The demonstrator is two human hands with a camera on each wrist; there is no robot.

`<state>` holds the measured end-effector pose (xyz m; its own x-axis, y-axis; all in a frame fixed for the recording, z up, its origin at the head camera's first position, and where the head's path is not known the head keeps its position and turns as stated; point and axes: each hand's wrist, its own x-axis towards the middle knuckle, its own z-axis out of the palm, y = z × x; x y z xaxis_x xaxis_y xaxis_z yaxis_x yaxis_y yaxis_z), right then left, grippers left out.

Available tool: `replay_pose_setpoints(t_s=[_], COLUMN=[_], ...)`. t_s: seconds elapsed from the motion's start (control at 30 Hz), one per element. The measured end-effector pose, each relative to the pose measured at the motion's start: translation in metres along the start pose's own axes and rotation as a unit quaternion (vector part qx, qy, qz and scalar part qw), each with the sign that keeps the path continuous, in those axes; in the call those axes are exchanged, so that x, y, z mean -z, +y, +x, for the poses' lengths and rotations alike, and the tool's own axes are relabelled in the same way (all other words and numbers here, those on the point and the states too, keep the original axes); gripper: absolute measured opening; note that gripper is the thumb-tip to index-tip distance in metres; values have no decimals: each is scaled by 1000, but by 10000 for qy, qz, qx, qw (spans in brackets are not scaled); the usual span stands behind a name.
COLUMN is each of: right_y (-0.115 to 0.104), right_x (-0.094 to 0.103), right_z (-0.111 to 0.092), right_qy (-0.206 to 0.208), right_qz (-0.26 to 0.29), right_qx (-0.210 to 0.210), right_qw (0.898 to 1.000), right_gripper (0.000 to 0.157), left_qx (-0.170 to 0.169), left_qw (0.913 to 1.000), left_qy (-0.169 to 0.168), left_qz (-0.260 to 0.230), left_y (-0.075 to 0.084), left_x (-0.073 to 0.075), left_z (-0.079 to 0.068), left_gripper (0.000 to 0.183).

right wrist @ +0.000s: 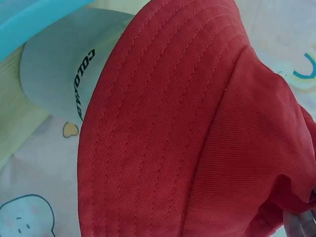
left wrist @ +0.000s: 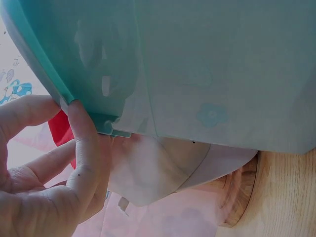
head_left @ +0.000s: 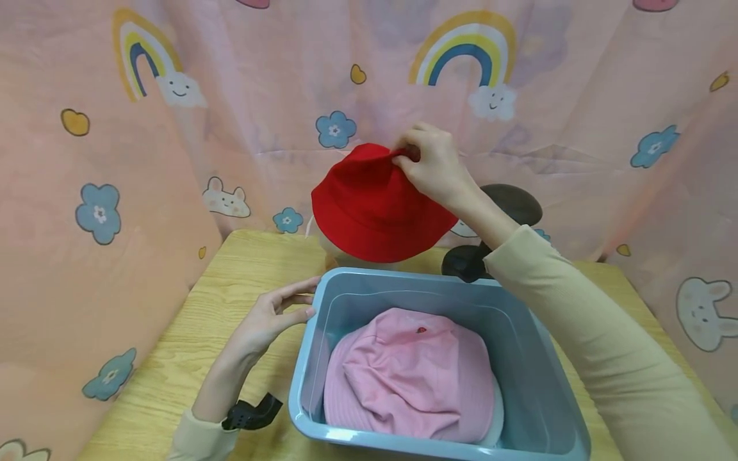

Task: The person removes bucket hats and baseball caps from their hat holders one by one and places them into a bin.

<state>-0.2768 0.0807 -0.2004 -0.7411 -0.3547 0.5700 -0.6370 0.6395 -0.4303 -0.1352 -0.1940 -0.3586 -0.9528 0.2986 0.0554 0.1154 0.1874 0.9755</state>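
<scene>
A red bucket hat (head_left: 380,211) hangs above the far rim of a blue plastic basin (head_left: 398,280). My right hand (head_left: 432,160) pinches its crown between thumb and fingers; in the right wrist view the stitched brim of the red bucket hat (right wrist: 148,113) covers much of the picture. With fairly straight fingers, my left hand (head_left: 271,317) touches the basin's left rim near the far corner. A crumpled pink bucket hat (head_left: 409,378) with a small strawberry mark lies in the basin, over a pale brim (head_left: 497,416).
Behind the basin is a pale cap (right wrist: 54,59) with dark lettering, partly hidden by the red hat. A wooden stand (left wrist: 242,192) is near it. A dark rounded object (head_left: 513,203) with a black base (head_left: 461,259) stands behind the right arm, on the wooden table (head_left: 254,262).
</scene>
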Motion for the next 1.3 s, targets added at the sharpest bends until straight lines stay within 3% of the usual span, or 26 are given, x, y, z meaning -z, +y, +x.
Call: replay_pose_setpoints(t_s=[0.97, 1.3], right_y=[-25, -28], right_x=[42, 51], right_z=[-62, -86], right_qy=[281, 479], right_qz=[-269, -176], right_qx=[564, 1039], right_qw=[9976, 9933], right_gripper=[8, 8], left_qx=[13, 48], left_qw=[10000, 10000], left_qy=[-6, -38], left_qz=[8, -31], left_y=[0, 1], left_x=[-2, -1], left_z=[0, -1], left_gripper=[53, 53])
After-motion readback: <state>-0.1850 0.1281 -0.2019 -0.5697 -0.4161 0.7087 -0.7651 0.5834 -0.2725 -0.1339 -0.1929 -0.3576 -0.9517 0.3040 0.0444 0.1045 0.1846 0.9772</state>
